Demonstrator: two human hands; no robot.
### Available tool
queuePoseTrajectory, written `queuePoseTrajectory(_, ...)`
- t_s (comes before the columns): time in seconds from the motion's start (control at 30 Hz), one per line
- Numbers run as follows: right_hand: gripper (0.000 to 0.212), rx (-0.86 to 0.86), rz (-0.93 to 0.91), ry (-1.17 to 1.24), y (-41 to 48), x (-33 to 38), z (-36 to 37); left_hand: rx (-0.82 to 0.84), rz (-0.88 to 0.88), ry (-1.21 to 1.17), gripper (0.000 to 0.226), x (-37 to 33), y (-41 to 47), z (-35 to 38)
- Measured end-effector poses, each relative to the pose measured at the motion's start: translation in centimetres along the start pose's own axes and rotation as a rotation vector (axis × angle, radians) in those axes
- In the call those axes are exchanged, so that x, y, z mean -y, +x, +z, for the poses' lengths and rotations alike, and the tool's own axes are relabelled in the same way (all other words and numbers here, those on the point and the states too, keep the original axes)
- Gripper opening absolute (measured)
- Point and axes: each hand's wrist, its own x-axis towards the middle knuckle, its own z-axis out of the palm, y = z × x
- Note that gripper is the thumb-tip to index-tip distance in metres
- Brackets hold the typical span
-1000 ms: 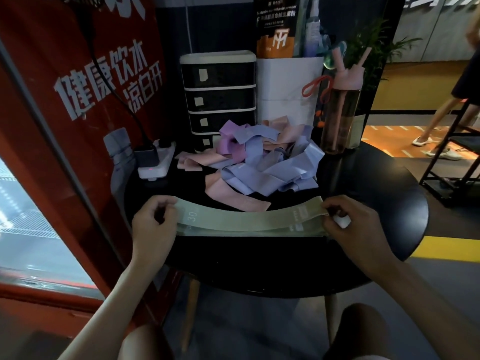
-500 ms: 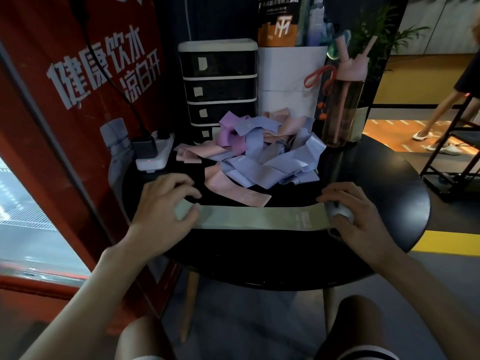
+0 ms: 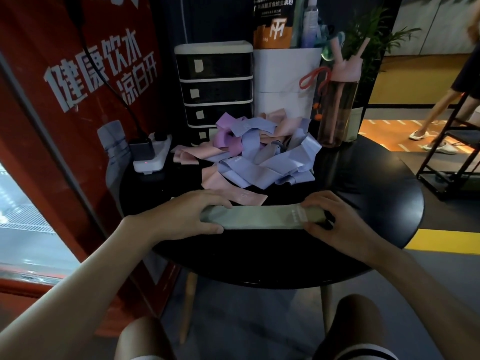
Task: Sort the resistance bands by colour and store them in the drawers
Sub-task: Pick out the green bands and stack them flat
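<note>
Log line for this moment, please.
green band: flat on table | left hand: holds left end | right hand: holds right end | band pile: unsorted | drawers: closed

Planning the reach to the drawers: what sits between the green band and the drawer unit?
In the head view, a tangled pile of lilac, pink and purple bands lies between the green band and the drawer unit, partly covering its lowest drawer.
</note>
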Motion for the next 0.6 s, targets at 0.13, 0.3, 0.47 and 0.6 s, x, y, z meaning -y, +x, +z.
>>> queuePoseTrajectory(0.13, 0.042, 0.048, 0.003, -0.060, 0.07, -0.23, 0.20, -0.020, 0.007, 0.000, 0.055, 0.17, 0.03, 0.20)
queuePoseTrajectory(0.3, 0.046, 0.117, 0.061, -0.118, 0.37, -0.17, 0.13, -0.022, -0.003, -0.012, 0.055, -0.08, 0.08, 0.08)
queuePoseTrajectory(0.47, 0.044, 0.155, 0.081, -0.084, 0.41, 0.12, -0.15, 0.015, 0.004, 0.031, 0.056, -0.18, 0.14, 0.05)
queuePoseTrajectory(0.6, 0.038, 0.143, 0.098, -0.101, 0.49, 0.17, -0.05, 0.024, 0.008, 0.062, 0.055, -0.41, 0.07, -0.03)
